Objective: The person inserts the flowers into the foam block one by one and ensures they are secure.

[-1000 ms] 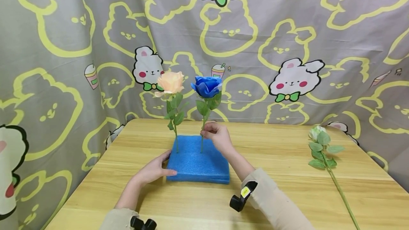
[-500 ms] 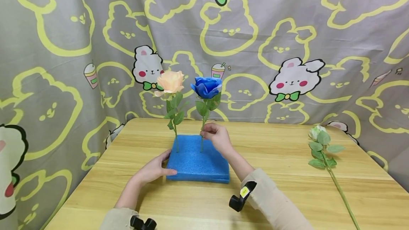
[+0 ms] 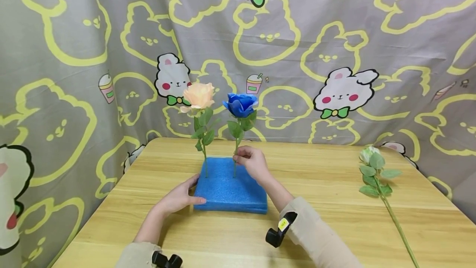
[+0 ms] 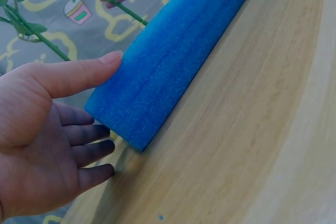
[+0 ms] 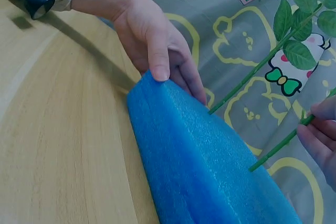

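Blue flower dips lower over the foam block; right hand pinching its stem.
Head: vs half a second ago, bloom and right hand both sit slightly lower, so the stem is probably seating deeper. Blue flower nearly upright, toward the foam block's far part; peach flower stands to its left, untouched. Left hand at the foam block's near-left corner. White flower lies on the table, well apart at right. Left wrist: left hand's fingers apart, fairly straight, by the foam block's left side, thumb resting on the top edge; finger contact can't tell. Right wrist: right hand partly cut off, thumb and fingers clamped on the blue flower's stem; depth inside the foam block hidden.
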A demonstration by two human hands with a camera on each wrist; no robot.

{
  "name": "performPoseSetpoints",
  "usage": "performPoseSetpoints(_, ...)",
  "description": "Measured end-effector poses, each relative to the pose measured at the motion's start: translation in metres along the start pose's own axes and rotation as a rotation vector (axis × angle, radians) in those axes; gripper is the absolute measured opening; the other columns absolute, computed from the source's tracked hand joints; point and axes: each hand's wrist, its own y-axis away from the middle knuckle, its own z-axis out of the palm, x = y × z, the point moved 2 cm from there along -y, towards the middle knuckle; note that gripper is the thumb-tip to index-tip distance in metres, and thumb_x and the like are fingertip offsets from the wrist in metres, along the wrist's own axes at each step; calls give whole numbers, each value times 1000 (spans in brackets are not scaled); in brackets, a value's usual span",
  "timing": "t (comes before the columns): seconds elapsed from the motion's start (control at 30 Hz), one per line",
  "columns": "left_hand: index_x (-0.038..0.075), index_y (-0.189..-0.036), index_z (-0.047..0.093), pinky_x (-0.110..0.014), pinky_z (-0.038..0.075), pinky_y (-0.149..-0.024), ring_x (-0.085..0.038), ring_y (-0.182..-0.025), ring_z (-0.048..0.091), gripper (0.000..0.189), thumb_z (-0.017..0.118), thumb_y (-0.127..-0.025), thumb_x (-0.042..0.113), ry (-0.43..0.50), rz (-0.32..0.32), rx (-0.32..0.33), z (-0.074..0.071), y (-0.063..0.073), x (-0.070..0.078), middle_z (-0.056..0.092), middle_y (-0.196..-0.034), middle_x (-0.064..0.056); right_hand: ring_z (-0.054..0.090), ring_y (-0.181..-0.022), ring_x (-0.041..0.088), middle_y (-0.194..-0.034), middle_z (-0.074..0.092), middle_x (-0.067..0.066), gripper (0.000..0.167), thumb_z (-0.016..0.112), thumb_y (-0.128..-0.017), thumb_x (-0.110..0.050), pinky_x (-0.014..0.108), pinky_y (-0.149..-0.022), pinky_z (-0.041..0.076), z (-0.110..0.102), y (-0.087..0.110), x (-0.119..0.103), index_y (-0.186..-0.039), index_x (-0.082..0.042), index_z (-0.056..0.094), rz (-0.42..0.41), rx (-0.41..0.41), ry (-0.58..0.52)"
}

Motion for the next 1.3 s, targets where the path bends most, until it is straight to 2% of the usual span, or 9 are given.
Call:
performPoseSetpoints(0.27,-8,-144,16,-53,22,-106,-41,-135,21,93,74,-80,26,1,5,3,-1,-1,0,22,-147,-28,66,-77,24,-84,67,16,12,65,-82,5,31,-68,55,2,-1,6,-93,10,66,-27,-11,15)
performPoseSetpoints(0.7,-9,-144,16,-53,21,-106,-42,-135,20,93,74,-80,27,0,3,6,-1,-4,0,22,-146,-29,66,-72,23,-81,66,16,13,66,-81,5,32,-67,55,3,-3,9,-92,11,65,-23,-23,-2)
performPoseSetpoints(0.97,-9,-144,16,-53,23,-105,-41,-134,22,93,73,-80,27,-4,-4,-1,0,0,0,23,-146,-28,65,-73,19,-84,66,17,15,64,-81,7,33,-69,55,3,-1,13,-94,15,62,20,-54,-116)
performPoseSetpoints(1.07,-9,-144,17,-53,23,-105,-41,-134,22,93,73,-80,26,5,1,0,0,0,0,23,-146,-29,65,-74,19,-85,65,20,16,63,-81,8,33,-70,55,2,1,11,-95,17,60,38,-60,-145)
performPoseSetpoints(1.3,-9,-144,17,-53,22,-106,-41,-134,21,93,73,-80,26,2,3,4,0,0,1,23,-146,-29,64,-77,24,-85,65,22,16,61,-83,6,31,-72,53,-2,14,-15,-95,18,60,23,-41,-91)
